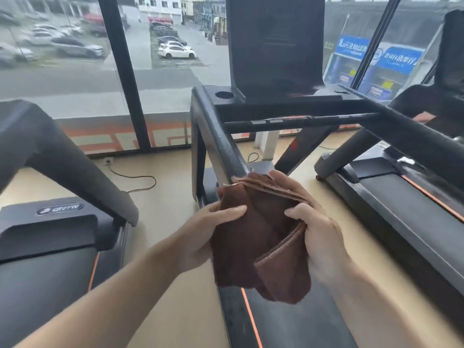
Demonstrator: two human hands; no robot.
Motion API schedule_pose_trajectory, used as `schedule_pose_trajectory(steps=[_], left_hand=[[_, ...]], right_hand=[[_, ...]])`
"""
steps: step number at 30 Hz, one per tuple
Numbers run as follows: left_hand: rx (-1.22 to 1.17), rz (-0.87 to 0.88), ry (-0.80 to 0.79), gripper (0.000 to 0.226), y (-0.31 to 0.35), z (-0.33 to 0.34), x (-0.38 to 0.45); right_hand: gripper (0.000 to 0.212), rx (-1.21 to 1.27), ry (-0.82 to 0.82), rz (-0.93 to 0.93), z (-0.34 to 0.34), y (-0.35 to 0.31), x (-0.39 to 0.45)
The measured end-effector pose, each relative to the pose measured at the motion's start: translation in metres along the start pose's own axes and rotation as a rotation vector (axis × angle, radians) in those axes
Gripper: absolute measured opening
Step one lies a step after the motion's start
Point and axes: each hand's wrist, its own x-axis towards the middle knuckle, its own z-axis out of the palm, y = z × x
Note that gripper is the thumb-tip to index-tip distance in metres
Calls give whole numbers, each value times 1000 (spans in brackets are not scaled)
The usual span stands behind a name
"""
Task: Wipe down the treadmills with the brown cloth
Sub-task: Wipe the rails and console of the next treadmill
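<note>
The brown cloth (261,237) is bunched and folded between both hands, low in the middle of the view. My left hand (211,229) grips its left side with the thumb on top. My right hand (316,229) holds its right side, fingers curled over the top edge. Both hands hover just this side of the left handrail (221,144) of the middle treadmill (283,104), whose black console screen (276,41) stands ahead. Water drops speckle that handrail. The cloth does not touch the machine.
A second treadmill (50,222) stands to the left and a third (401,197) to the right, both black with orange trim. Wooden floor strips run between them, with a power cable (135,177) on the floor. Large windows (62,59) with black pillars lie ahead.
</note>
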Motion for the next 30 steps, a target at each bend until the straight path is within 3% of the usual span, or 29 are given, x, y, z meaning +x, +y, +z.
schedule_pose_trajectory(steps=[2,6,11,16,17,19,20,22,25,27,29,30], left_hand=[[-60,94,133,47,-2,-3,2],[-122,174,356,34,-6,-17,18],[-188,117,424,33,-15,-34,32],[49,-180,468,42,-26,-58,37],[98,-179,507,44,-24,-59,38],[197,19,671,65,-14,-62,40],[254,177,652,72,-4,-61,39],[363,417,354,77,24,-50,39],[639,377,-60,80,69,-22,40],[773,297,-203,48,90,-9,39],[735,302,-225,9,95,-5,39],[642,323,-176,11,95,-4,37]], right_hand=[[54,-26,38,41,-10,-10,13],[38,-328,195,67,-38,-3,48],[27,-106,366,199,-53,-2,63],[24,40,269,251,-49,-23,67],[23,30,213,254,-46,-28,67],[22,-18,50,252,-38,-37,68],[22,-53,-43,255,-33,-41,68],[26,-116,-221,262,-24,-51,71],[28,-204,-471,297,-13,-70,79],[28,-228,-571,288,-12,-79,86],[32,-246,-519,276,-19,-80,93],[33,-298,-468,265,-26,-78,94]])
